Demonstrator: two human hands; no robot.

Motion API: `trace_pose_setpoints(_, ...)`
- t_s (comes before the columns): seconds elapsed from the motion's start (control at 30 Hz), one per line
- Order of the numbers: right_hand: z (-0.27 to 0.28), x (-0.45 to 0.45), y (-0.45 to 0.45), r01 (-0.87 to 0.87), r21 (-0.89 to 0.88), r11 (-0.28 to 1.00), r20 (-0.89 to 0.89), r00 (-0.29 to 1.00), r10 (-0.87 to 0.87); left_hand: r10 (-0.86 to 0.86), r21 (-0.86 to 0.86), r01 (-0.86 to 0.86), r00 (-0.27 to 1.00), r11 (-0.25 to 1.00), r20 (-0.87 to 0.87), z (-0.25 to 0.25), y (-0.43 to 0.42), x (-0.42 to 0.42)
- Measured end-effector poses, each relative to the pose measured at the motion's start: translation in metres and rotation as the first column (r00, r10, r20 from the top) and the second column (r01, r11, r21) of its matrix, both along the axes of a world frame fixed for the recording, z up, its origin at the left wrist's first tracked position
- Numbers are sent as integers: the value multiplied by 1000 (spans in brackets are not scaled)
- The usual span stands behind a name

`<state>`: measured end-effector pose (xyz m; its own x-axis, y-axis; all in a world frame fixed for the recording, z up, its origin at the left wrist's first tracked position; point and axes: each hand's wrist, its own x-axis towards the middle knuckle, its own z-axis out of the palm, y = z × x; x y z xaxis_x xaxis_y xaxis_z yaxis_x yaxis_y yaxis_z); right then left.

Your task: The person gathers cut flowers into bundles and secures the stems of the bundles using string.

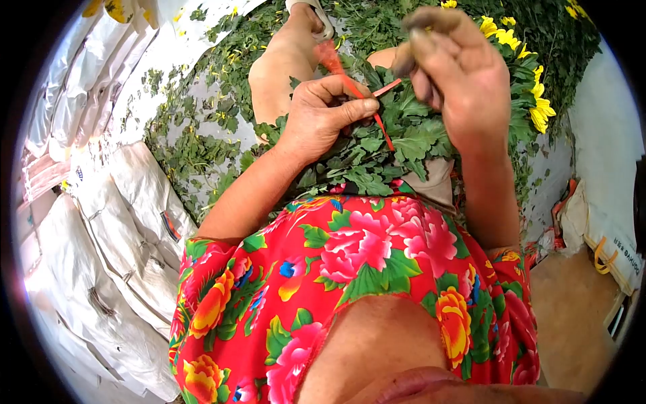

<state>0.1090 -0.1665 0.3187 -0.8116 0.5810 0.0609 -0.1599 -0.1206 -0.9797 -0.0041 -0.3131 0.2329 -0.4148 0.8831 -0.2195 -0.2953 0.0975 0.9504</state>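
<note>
Head view: one red strip (pixel 385 132) crosses chrysanthemum leaves (pixel 417 138) before the floral blouse (pixel 377 246), pinched by the left hand (pixel 319 111); whether the curled right hand (pixel 464 84) grips it is unclear. Uncountable overlapping yellow blooms (pixel 541 113) flank that hand; loose leaves (pixel 198 131) surround one sandalled foot (pixel 311 18).

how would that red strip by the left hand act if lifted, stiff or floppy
Probably floppy: the red strip looks thin, and its broad end seems crumpled. Likely light too, since most of it is so narrow. It might catch slightly, as its lower end lies over jagged leaves.
</note>
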Motion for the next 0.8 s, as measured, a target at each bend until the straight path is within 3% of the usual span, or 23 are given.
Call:
trace_pose_setpoints(0.07,-7,13,-6,-206,150,967,260,952,163,52,66,-56,997,996,60,-3,-1,-1)
trace_pose_setpoints(0.1,-24,17,-8,-255,511,821,229,961,156,39,67,-43,997,997,66,-5,-3,-3)
trace_pose_setpoints(0.13,-27,18,-15,-195,639,744,196,977,88,40,70,-44,997,997,61,-6,-5,-5)
trace_pose_setpoints(0.23,-33,17,-16,-178,718,673,234,972,8,-18,185,-6,992,983,128,-12,-6,-7)
trace_pose_setpoints(0.3,-29,19,-17,-224,702,677,306,952,-2,-88,112,76,991,991,100,-4,-9,-12)
trace_pose_setpoints(0.4,-19,21,-18,-224,551,804,339,940,30,-171,102,157,974,982,149,0,-8,-21)
trace_pose_setpoints(0.47,-26,25,-12,-255,554,793,293,951,101,-180,85,161,931,983,319,2,-5,-22)
trace_pose_setpoints(0.5,-26,25,-16,-240,535,810,221,965,140,-174,76,158,936,985,306,3,-4,-22)
trace_pose_setpoints(0.6,-31,26,-20,-248,688,682,156,968,195,-163,79,145,931,986,326,3,-4,-19)
trace_pose_setpoints(0.67,-33,29,-16,-261,714,650,158,964,214,-171,112,159,980,981,101,6,-2,-15)
trace_pose_setpoints(0.7,-30,30,-16,-285,655,700,218,958,186,-173,140,169,985,976,16,13,-3,-13)
trace_pose_setpoints(0.73,-26,29,-17,-305,591,747,278,946,166,-119,149,167,951,975,-285,17,-4,-9)
trace_pose_setpoints(0.77,-19,28,-21,-254,478,841,291,949,121,-18,263,248,760,932,-650,19,-2,-13)
trace_pose_setpoints(0.8,-24,25,-21,-189,550,813,319,948,5,136,315,365,441,876,-887,21,-1,-16)
